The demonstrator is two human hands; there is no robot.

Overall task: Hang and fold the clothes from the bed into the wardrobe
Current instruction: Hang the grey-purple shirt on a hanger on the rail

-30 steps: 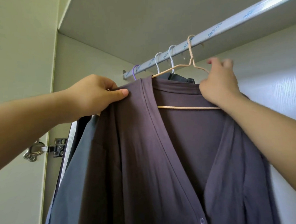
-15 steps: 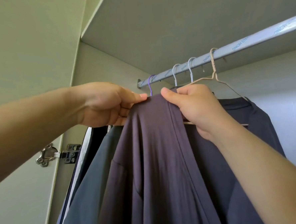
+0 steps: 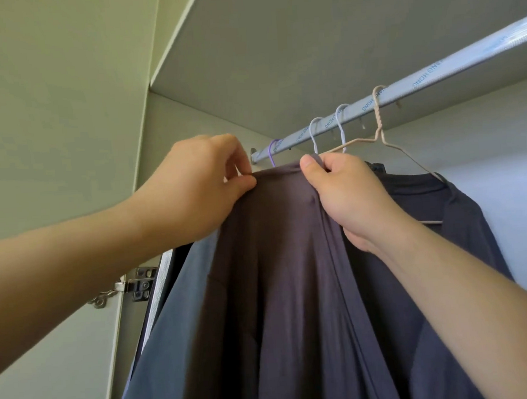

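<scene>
The cardigan (image 3: 291, 274) is a plain dusky purple-brown, darkening to charcoal toward 3 o'clock. At its 9 o'clock is a plain slate-blue garment (image 3: 182, 312). At 1 o'clock, a silver-grey rail (image 3: 433, 74) with blue lettering bears 1 lilac hook (image 3: 272, 151), 2 white hooks (image 3: 313, 143) and 1 pale beige wire hanger (image 3: 379, 121). The wardrobe panels (image 3: 64, 88) are pale grey-green.

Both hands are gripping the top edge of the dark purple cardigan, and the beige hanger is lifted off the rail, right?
Not quite. The head view shows the beige hanger hooked over the rail. The left hand and right hand do grip the top edge of the dark purple cardigan.
</scene>
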